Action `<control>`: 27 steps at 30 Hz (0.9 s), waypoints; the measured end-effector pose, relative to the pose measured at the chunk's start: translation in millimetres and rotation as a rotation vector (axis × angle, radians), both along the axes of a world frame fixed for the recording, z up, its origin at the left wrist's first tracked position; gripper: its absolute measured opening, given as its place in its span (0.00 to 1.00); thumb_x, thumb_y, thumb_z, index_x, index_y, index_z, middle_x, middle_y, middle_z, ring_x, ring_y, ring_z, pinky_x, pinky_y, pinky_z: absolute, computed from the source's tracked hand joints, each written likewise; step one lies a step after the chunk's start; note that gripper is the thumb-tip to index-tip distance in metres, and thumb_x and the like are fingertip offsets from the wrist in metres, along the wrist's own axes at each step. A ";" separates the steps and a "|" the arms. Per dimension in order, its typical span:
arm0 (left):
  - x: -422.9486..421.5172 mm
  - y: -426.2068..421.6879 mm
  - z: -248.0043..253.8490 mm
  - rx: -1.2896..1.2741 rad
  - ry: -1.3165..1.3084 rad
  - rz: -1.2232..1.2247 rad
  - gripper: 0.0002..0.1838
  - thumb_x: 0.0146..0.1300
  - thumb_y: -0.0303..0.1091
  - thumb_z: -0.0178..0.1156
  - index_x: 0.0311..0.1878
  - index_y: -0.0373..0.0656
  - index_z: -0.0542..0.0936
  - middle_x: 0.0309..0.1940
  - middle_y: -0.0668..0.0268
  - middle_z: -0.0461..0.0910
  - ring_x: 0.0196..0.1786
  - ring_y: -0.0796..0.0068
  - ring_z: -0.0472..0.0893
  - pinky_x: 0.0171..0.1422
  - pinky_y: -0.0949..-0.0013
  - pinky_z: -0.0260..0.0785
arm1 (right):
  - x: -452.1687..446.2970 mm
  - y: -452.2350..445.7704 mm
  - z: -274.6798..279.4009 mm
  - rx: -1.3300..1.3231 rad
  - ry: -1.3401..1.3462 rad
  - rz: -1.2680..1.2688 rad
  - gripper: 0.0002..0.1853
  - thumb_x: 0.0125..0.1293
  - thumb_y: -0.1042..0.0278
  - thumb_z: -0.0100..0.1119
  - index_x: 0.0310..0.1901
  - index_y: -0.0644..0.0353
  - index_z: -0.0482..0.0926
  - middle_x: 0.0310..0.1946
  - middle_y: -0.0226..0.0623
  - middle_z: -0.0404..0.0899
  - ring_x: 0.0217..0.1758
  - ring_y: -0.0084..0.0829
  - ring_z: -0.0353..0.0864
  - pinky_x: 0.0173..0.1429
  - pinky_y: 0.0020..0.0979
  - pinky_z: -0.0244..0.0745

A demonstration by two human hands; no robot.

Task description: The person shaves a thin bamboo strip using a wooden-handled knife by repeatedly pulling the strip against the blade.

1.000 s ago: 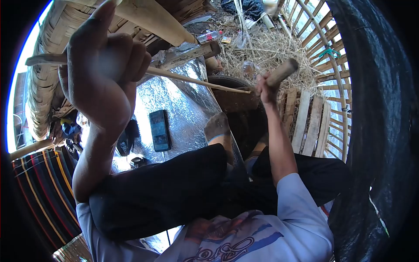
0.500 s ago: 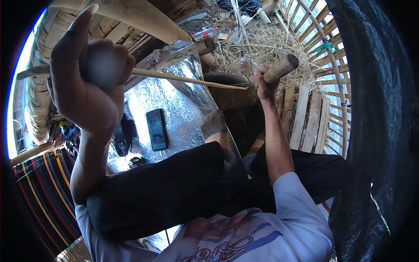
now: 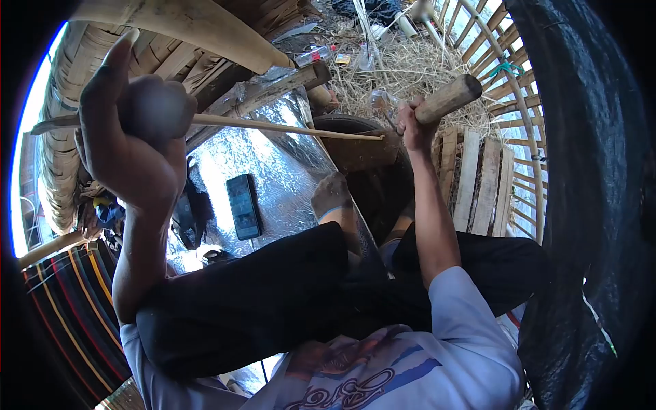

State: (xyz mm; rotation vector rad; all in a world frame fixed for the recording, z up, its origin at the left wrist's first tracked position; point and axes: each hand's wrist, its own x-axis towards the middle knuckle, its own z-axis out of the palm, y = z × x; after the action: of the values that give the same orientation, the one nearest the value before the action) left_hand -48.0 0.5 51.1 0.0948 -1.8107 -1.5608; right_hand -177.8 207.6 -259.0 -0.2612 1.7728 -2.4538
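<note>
My left hand (image 3: 140, 143) is raised at the upper left, thumb stretched up and fingers curled around a thin pale wooden stick (image 3: 273, 127). The stick runs nearly level across the view, and its tip lies close to my right hand (image 3: 414, 126). That hand is closed on a thick, round wooden handle (image 3: 449, 100), which points up to the right. A thin dark piece shows just left of these fingers; I cannot make out the tool's working end. Below the stick's tip is a dark round container (image 3: 403, 181) with a brown block-like surface (image 3: 359, 152) at its edge.
A phone (image 3: 244, 206) lies on a shiny silver sheet (image 3: 287, 171) left of my foot (image 3: 333, 195). Straw (image 3: 403, 68) and a plastic bottle (image 3: 316, 55) are on the ground ahead. Wooden slats (image 3: 478, 181) and a bamboo lattice wall (image 3: 523, 130) stand at right.
The wooden handle has shifted a little right and tilted lower, turning in my right hand. My left hand and the stick have moved slightly left. Both grips stay closed.
</note>
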 end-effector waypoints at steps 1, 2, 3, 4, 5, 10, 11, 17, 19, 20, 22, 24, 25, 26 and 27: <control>0.1 0.1 -0.7 -0.014 -0.006 -0.011 0.09 0.69 0.36 0.43 0.39 0.43 0.71 0.13 0.73 0.55 0.14 0.83 0.53 0.18 0.75 0.47 | -1.9 -0.3 5.3 -0.013 0.014 0.007 0.10 0.56 0.70 0.58 0.24 0.59 0.67 0.13 0.25 0.66 0.13 0.16 0.62 0.16 0.20 0.55; 0.0 -1.7 -0.5 -0.018 -0.008 -0.029 0.09 0.69 0.35 0.42 0.41 0.43 0.71 0.13 0.73 0.56 0.14 0.83 0.55 0.18 0.76 0.49 | 0.1 -0.3 1.5 -0.010 0.013 0.005 0.10 0.56 0.70 0.58 0.24 0.59 0.67 0.13 0.25 0.66 0.13 0.16 0.62 0.16 0.20 0.55; -0.4 -2.1 -1.5 -0.030 -0.015 -0.037 0.09 0.69 0.34 0.42 0.44 0.42 0.71 0.14 0.72 0.58 0.15 0.83 0.57 0.18 0.76 0.51 | 6.0 0.9 -9.1 0.022 0.046 -0.002 0.10 0.56 0.70 0.58 0.23 0.58 0.67 0.13 0.25 0.66 0.13 0.16 0.63 0.17 0.19 0.56; 0.1 -4.0 -2.3 -0.040 -0.021 -0.050 0.10 0.69 0.34 0.42 0.46 0.42 0.71 0.15 0.72 0.60 0.15 0.83 0.59 0.18 0.76 0.53 | 12.4 2.1 -25.6 0.054 0.080 -0.007 0.10 0.56 0.70 0.57 0.23 0.58 0.68 0.13 0.25 0.67 0.13 0.16 0.64 0.17 0.19 0.56; 0.0 -5.9 -2.6 -0.062 -0.022 -0.071 0.11 0.69 0.33 0.42 0.49 0.41 0.70 0.16 0.71 0.62 0.16 0.83 0.61 0.19 0.77 0.55 | 23.5 8.7 -43.6 0.196 0.121 -0.030 0.09 0.56 0.70 0.59 0.22 0.59 0.71 0.14 0.25 0.69 0.16 0.16 0.67 0.19 0.20 0.59; 7.3 -20.3 -3.2 -0.222 -0.023 -0.216 0.17 0.70 0.31 0.40 0.59 0.40 0.69 0.16 0.71 0.64 0.17 0.84 0.64 0.19 0.78 0.57 | 30.2 21.0 -79.1 0.018 -0.179 0.054 0.11 0.57 0.70 0.60 0.19 0.59 0.72 0.14 0.24 0.69 0.18 0.15 0.68 0.20 0.22 0.60; 5.9 -18.6 -3.4 -0.192 0.009 -0.284 0.18 0.71 0.32 0.39 0.59 0.40 0.69 0.14 0.73 0.60 0.15 0.85 0.58 0.19 0.78 0.51 | 24.4 16.2 -70.7 0.010 -0.195 0.092 0.12 0.57 0.70 0.60 0.19 0.59 0.71 0.13 0.24 0.68 0.16 0.15 0.67 0.20 0.22 0.59; 6.1 -22.9 -2.4 -0.113 -0.049 -0.323 0.21 0.72 0.37 0.34 0.63 0.44 0.66 0.10 0.77 0.51 0.13 0.85 0.50 0.18 0.77 0.43 | 13.2 -3.5 -8.9 -0.015 -0.118 0.011 0.12 0.58 0.71 0.58 0.23 0.56 0.64 0.12 0.24 0.62 0.13 0.14 0.61 0.17 0.18 0.54; 3.8 -24.9 -3.1 -0.057 -0.018 -0.402 0.21 0.72 0.38 0.34 0.63 0.44 0.66 0.10 0.77 0.49 0.13 0.85 0.49 0.19 0.76 0.42 | 1.8 -6.5 0.3 -0.024 0.049 -0.023 0.12 0.57 0.69 0.59 0.23 0.55 0.65 0.13 0.25 0.64 0.14 0.13 0.62 0.17 0.18 0.55; 3.1 -25.5 -3.3 -0.043 -0.005 -0.423 0.21 0.72 0.38 0.34 0.63 0.44 0.66 0.11 0.77 0.49 0.13 0.86 0.49 0.19 0.76 0.41 | 4.2 -5.9 -2.6 -0.020 0.046 -0.023 0.12 0.57 0.69 0.59 0.23 0.55 0.65 0.13 0.25 0.64 0.14 0.13 0.62 0.17 0.18 0.55; 2.2 -25.8 -3.7 -0.039 0.006 -0.447 0.21 0.72 0.39 0.34 0.63 0.45 0.66 0.11 0.78 0.48 0.13 0.86 0.48 0.19 0.76 0.41 | 14.0 -4.5 -21.0 0.066 0.058 -0.018 0.11 0.57 0.68 0.60 0.23 0.56 0.67 0.14 0.26 0.67 0.14 0.16 0.63 0.17 0.20 0.57; 3.6 -23.6 -3.1 -0.051 0.016 -0.454 0.22 0.72 0.39 0.34 0.63 0.45 0.66 0.10 0.78 0.48 0.13 0.86 0.48 0.19 0.76 0.41 | 38.3 1.7 -80.6 0.234 0.080 -0.100 0.14 0.53 0.61 0.63 0.22 0.63 0.73 0.14 0.29 0.71 0.21 0.20 0.73 0.28 0.26 0.67; 6.4 -22.3 -2.0 -0.044 -0.021 -0.397 0.22 0.72 0.39 0.34 0.64 0.45 0.66 0.10 0.78 0.48 0.13 0.86 0.48 0.18 0.76 0.40 | 40.0 3.1 -83.5 0.222 0.088 -0.085 0.14 0.54 0.62 0.63 0.22 0.63 0.73 0.14 0.28 0.70 0.21 0.19 0.72 0.27 0.26 0.66; 8.5 -21.2 -2.2 0.000 -0.038 -0.390 0.21 0.72 0.39 0.34 0.64 0.45 0.66 0.10 0.78 0.48 0.12 0.86 0.48 0.18 0.75 0.40 | 39.4 2.3 -88.3 0.209 0.091 -0.065 0.14 0.54 0.62 0.63 0.21 0.62 0.73 0.13 0.28 0.70 0.21 0.18 0.71 0.26 0.26 0.65; 10.4 -20.2 -2.5 0.044 -0.054 -0.383 0.21 0.72 0.39 0.34 0.64 0.45 0.66 0.10 0.78 0.48 0.12 0.85 0.48 0.18 0.75 0.40 | 36.3 1.2 -80.0 0.243 0.040 -0.018 0.14 0.55 0.63 0.63 0.20 0.62 0.72 0.14 0.27 0.70 0.21 0.17 0.70 0.26 0.26 0.64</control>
State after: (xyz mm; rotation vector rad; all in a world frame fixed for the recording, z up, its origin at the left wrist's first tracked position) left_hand -37.6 -19.7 48.6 -0.2033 -1.9173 -1.8764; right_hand -141.5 208.8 -339.0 -0.2747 2.0731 -2.2284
